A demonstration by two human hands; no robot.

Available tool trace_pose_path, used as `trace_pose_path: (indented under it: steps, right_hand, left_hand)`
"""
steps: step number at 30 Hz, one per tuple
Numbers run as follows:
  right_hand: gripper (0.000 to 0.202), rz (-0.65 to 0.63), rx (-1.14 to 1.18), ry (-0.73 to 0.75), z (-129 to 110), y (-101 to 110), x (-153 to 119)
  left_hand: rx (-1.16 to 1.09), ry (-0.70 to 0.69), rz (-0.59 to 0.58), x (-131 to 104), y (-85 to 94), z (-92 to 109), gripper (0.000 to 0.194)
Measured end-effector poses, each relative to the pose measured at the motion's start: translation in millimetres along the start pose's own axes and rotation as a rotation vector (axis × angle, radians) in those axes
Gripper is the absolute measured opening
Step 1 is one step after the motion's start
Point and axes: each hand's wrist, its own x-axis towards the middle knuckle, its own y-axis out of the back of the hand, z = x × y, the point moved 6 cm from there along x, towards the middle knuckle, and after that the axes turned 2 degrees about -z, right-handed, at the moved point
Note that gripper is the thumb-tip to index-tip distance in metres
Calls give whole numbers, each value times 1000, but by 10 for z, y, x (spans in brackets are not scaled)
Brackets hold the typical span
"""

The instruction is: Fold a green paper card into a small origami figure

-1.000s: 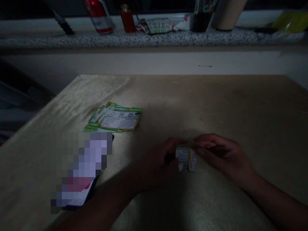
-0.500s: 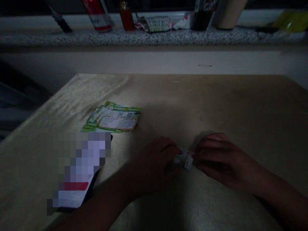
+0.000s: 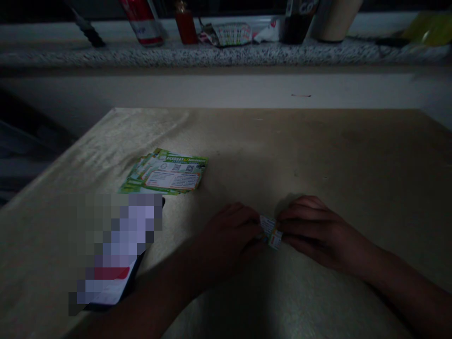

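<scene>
A small folded printed card (image 3: 271, 230) lies between my two hands, low over the table. My left hand (image 3: 229, 235) grips its left side, the fingers bent and closed on it. On the opposite edge, my right hand (image 3: 318, 235) pinches the card with thumb and fingertips. Green and white print shows on the part of the card left uncovered; the fingers hide the rest. Farther back on the left is a fanned pile of green and white printed cards (image 3: 173, 174), which neither hand touches.
A phone (image 3: 130, 245) with a lit, blurred screen lies left of my left forearm. Along the speckled stone sill (image 3: 176, 56) stand a red and silver can (image 3: 143, 23), a small red bottle (image 3: 186, 26), a crumpled wrapper (image 3: 233, 35) and a dark bottle (image 3: 300, 21).
My right hand has shifted slightly left, closer to my left hand. The left fingers have slid back a little, so more of the card's upper part shows.
</scene>
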Motion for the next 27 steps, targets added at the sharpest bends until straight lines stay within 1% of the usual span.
trace_pose_path:
  steps: [7, 12, 16, 22, 24, 27]
  right_hand:
    - [13, -10, -13, -14, 15, -16, -17]
    - [12, -5, -21, 5, 8, -24, -15]
    - [11, 8, -7, -25, 10, -28, -16]
    - [11, 54, 23, -79, 22, -33, -21]
    - [12, 56, 25, -108, 31, -41, -22]
    - [10, 53, 21, -132, 32, -53, -22]
  left_hand:
    - [20, -22, -8, -11, 17, 18, 13]
    - [48, 10, 7, -61, 13, -54, 15]
    - [65, 41, 32, -96, 21, -102, 14]
    - [91, 72, 85, -84, 36, -105, 19]
    - [103, 71, 112, -83, 35, -97, 21]
    - [111, 58, 150, -85, 31, -75, 19]
